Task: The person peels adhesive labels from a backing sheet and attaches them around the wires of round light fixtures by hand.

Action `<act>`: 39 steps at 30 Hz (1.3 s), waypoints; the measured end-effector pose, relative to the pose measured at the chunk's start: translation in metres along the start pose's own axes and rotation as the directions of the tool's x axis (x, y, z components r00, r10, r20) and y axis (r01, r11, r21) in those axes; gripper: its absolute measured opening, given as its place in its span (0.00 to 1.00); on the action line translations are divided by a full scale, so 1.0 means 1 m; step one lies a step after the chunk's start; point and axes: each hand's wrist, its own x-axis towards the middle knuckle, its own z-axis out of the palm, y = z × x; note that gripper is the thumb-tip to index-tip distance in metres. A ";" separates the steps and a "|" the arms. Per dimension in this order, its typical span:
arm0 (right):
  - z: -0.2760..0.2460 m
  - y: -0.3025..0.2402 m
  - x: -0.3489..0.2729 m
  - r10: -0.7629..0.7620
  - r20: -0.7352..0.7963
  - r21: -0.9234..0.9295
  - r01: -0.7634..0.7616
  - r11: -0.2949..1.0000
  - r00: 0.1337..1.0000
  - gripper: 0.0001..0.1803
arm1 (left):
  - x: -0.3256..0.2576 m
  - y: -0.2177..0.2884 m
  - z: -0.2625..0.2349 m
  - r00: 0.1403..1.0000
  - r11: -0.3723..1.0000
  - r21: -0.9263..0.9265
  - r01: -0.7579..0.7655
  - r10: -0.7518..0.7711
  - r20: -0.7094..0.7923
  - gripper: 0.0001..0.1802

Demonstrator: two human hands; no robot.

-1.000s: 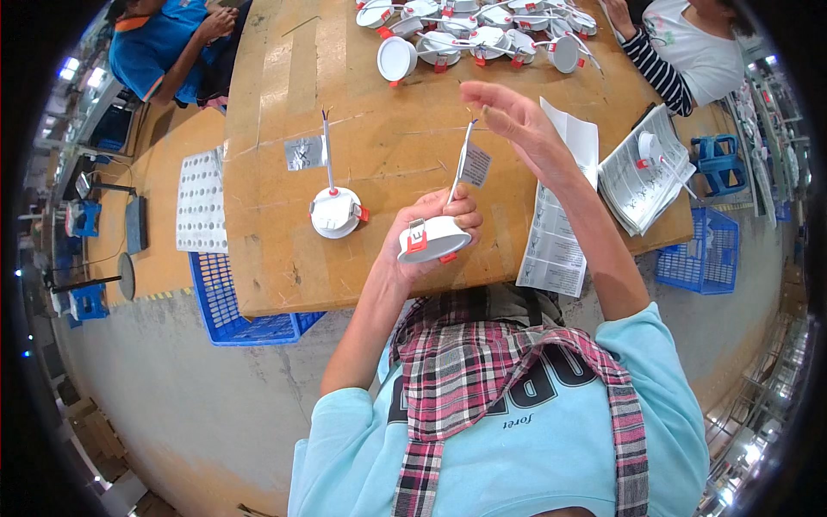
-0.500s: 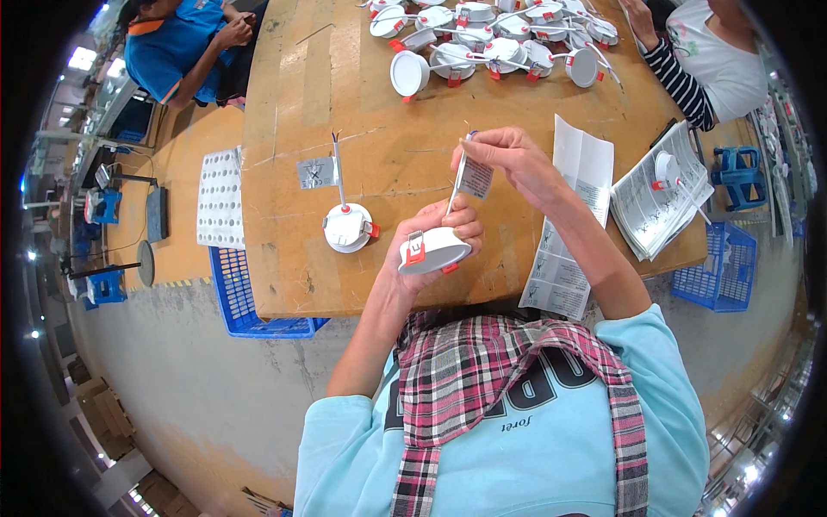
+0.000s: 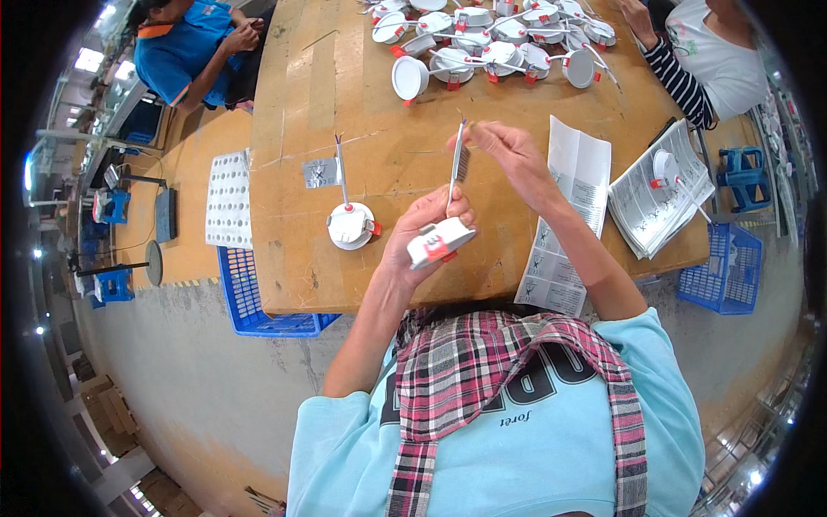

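Head view: the left hand (image 3: 417, 229) grasps a lamp (image 3: 440, 241) above the bench (image 3: 297, 271), its cord (image 3: 452, 185) nearly upright. Nearer the cord's tip, just rightward, the right hand (image 3: 515, 161) bends its fingers (image 3: 484, 131); whether they pinch it cannot be told.

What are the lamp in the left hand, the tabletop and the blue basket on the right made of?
Lamp: perhaps plastic or painted metal, looking smooth and white.
Tabletop: probably wooden board, dull, brown and scratched.
Blue basket: likely plastic, evenly coloured with regular holes.
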 end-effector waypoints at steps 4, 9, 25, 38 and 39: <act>0.007 0.002 -0.008 -0.018 -0.281 -0.113 -0.014 0.994 0.960 0.11 | 0.005 -0.001 0.001 0.902 0.574 0.768 -0.285 0.432 0.011 0.09; 0.018 0.000 -0.020 0.013 -0.218 -0.168 -0.051 0.984 0.976 0.11 | 0.011 -0.013 -0.008 0.740 0.063 0.967 -0.249 0.656 0.148 0.09; 0.024 0.028 -0.023 0.021 -0.238 -0.054 -0.035 0.998 0.971 0.06 | 0.019 0.003 -0.027 0.689 0.177 0.899 -0.400 0.705 0.168 0.08; 0.003 0.033 -0.019 0.117 -0.278 -0.072 -0.142 0.987 0.953 0.08 | 0.021 0.004 -0.040 0.765 -0.057 0.983 -0.172 0.621 0.170 0.07; 0.004 0.032 -0.018 0.121 -0.273 -0.053 -0.141 0.989 0.954 0.09 | 0.020 0.005 -0.044 0.788 -0.243 0.961 -0.132 0.562 0.250 0.08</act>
